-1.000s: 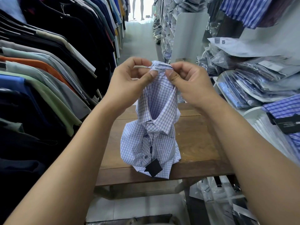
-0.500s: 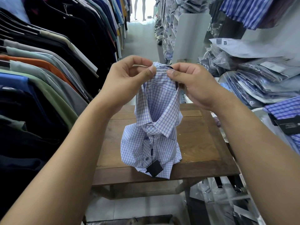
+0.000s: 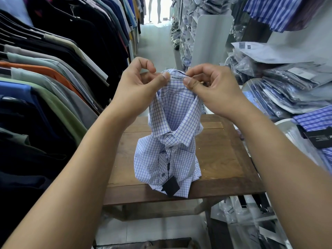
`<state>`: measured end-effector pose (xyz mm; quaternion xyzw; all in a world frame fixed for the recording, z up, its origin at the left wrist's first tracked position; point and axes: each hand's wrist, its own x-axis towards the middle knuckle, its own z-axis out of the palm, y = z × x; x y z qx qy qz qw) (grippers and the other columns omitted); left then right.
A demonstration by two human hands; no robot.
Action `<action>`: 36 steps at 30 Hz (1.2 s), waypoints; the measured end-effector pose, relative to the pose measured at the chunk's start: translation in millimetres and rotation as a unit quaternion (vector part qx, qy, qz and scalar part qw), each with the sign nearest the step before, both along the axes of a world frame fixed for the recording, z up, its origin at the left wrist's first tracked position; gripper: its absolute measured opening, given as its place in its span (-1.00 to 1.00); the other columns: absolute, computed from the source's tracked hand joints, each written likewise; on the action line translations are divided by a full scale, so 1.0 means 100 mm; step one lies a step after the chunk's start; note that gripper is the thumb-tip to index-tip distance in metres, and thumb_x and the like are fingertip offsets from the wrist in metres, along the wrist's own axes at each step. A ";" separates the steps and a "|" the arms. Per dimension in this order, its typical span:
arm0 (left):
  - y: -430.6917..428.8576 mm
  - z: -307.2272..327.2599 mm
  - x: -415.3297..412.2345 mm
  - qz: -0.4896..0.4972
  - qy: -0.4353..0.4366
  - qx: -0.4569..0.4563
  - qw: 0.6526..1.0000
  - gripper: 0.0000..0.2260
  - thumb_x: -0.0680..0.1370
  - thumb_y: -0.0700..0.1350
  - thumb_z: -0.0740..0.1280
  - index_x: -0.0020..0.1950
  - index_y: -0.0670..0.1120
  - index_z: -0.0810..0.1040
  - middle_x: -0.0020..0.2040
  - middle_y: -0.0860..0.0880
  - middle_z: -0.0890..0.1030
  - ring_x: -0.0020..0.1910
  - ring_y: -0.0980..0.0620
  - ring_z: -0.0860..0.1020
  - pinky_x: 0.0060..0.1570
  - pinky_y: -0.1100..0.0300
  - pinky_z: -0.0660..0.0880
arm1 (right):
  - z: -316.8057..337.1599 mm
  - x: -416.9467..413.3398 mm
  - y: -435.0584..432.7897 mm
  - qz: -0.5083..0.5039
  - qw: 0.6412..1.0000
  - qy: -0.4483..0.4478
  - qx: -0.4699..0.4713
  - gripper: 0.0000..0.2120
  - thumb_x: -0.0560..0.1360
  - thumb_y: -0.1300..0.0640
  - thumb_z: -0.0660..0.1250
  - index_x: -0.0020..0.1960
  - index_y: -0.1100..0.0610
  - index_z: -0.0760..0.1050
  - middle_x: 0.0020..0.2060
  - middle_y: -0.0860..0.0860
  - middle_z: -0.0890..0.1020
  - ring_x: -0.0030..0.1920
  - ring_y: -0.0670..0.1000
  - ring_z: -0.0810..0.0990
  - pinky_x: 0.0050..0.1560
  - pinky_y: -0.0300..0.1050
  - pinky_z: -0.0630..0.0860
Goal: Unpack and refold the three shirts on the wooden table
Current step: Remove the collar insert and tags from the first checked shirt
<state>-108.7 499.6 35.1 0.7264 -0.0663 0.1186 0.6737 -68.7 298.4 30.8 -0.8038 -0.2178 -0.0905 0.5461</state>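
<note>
You are early in the job, by the look of it. Your left hand [image 3: 136, 87] and right hand [image 3: 213, 90] are both raised over the table [image 3: 221, 159]. Each pinches the top edge of a checked shirt [image 3: 172, 141] between thumb and forefinger, one on either side of the label [image 3: 176, 78] that reads "REGULAR FIT", while the other fingers curl loosely above. This shirt is out of any wrapping, so its unpacking looks finished. Its upper part hangs from your fingers with the collar [image 3: 172, 130] drooping below them. The lower part sits bunched in its folds on the wood near the front edge, buttoned, with the black hang tag [image 3: 170, 186] lying at that edge. It is neither shaken open nor laid flat, so I judge the refolding has not begun. No other shirt shows on the table. Bagged shirts [image 3: 287, 90] are stacked on the shelves to your right, and I cannot tell which of them, if any, belong to your three. I would count two shirts as untouched, plus the whole fold of this one.
</note>
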 end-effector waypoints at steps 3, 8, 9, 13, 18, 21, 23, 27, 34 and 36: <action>-0.02 0.01 0.00 0.004 0.000 0.004 1.000 -0.80 0.58 -0.18 0.44 0.01 -0.08 0.40 -0.29 0.05 0.66 -0.14 0.00 0.62 -0.01 0.09 0.54 | -0.03 0.02 -0.01 -0.005 1.000 -0.014 -0.020 -0.96 0.54 0.07 0.43 -0.06 -0.06 0.63 -0.23 -0.11 0.65 -0.19 -0.19 0.58 -0.03 -0.17 0.52; -0.03 0.00 0.02 0.005 0.008 -0.007 1.000 -0.80 0.58 -0.17 0.43 0.00 -0.06 0.40 -0.26 0.03 0.68 -0.11 -0.07 0.58 -0.01 0.01 0.49 | -0.04 0.02 -0.01 -0.011 0.998 -0.036 -0.051 -0.95 0.57 0.08 0.40 -0.05 -0.03 0.64 -0.21 -0.14 0.63 -0.17 -0.23 0.55 -0.02 -0.24 0.46; -0.03 0.00 0.02 0.005 0.009 -0.008 1.000 -0.80 0.58 -0.17 0.43 0.00 -0.06 0.40 -0.26 0.03 0.68 -0.12 -0.07 0.57 -0.01 0.01 0.48 | -0.03 0.02 -0.01 -0.016 0.997 -0.044 -0.053 -0.95 0.57 0.08 0.41 -0.05 -0.03 0.64 -0.19 -0.15 0.63 -0.16 -0.24 0.55 -0.01 -0.25 0.45; -0.04 0.02 0.02 0.012 0.014 -0.001 1.000 -0.81 0.58 -0.15 0.44 0.02 -0.06 0.42 -0.29 0.04 0.66 -0.15 -0.05 0.55 -0.08 0.06 0.45 | -0.01 0.02 -0.01 -0.040 0.995 -0.064 -0.068 -0.95 0.55 0.04 0.42 -0.01 -0.03 0.66 -0.08 -0.14 0.64 -0.04 -0.22 0.58 0.07 -0.23 0.46; -0.03 0.02 0.01 0.011 0.024 0.001 1.000 -0.81 0.57 -0.13 0.46 0.08 -0.10 0.48 -0.19 -0.06 0.68 -0.14 -0.05 0.55 -0.11 0.09 0.46 | 0.03 0.00 -0.02 -0.035 0.996 -0.045 -0.065 -0.97 0.55 0.07 0.44 -0.05 -0.04 0.65 -0.09 -0.16 0.63 -0.05 -0.19 0.57 0.05 -0.23 0.48; -0.03 0.03 0.00 0.012 0.031 -0.001 0.999 -0.83 0.56 -0.12 0.46 0.05 -0.09 0.51 -0.18 -0.06 0.68 -0.18 -0.03 0.53 -0.26 0.26 0.44 | 0.02 0.00 -0.01 -0.036 0.998 -0.030 -0.047 -0.98 0.54 0.08 0.45 -0.05 -0.03 0.66 -0.06 -0.11 0.67 -0.02 -0.09 0.63 0.06 -0.11 0.58; -0.03 0.03 -0.01 0.013 0.034 -0.003 0.999 -0.84 0.56 -0.12 0.47 0.05 -0.09 0.52 -0.17 -0.06 0.68 -0.18 -0.02 0.53 -0.29 0.30 0.43 | 0.01 0.00 -0.01 -0.036 0.998 -0.025 -0.041 -0.98 0.53 0.05 0.46 -0.07 -0.07 0.65 -0.04 -0.11 0.67 0.00 -0.05 0.64 0.10 0.01 0.61; -0.01 0.04 -0.02 0.009 0.032 -0.006 0.999 -0.80 0.56 -0.11 0.47 0.10 -0.11 0.52 -0.15 -0.08 0.70 -0.15 -0.02 0.59 -0.22 0.24 0.47 | 0.02 0.00 0.00 -0.027 0.999 -0.019 -0.039 -0.97 0.53 0.03 0.44 -0.06 -0.04 0.66 -0.01 -0.10 0.66 0.04 -0.08 0.62 0.20 0.05 0.56; 0.01 0.04 -0.03 -0.010 0.022 -0.013 1.000 -0.77 0.57 -0.11 0.45 0.12 -0.08 0.44 -0.24 0.03 0.66 -0.14 -0.07 0.54 -0.16 0.15 0.47 | 0.06 -0.03 0.01 -0.020 0.999 0.034 -0.010 -0.95 0.44 -0.08 0.45 -0.13 -0.13 0.67 0.20 0.00 0.56 0.28 -0.12 0.51 0.42 0.05 0.40; 0.02 0.02 -0.03 -0.023 0.018 -0.021 0.999 -0.76 0.57 -0.16 0.45 0.11 -0.08 0.41 -0.24 0.04 0.68 -0.12 -0.02 0.59 -0.02 0.11 0.51 | 0.06 -0.03 0.01 -0.017 0.999 0.046 -0.004 -0.89 0.38 -0.14 0.45 -0.18 -0.14 0.67 0.21 -0.02 0.55 0.29 -0.13 0.50 0.44 0.06 0.38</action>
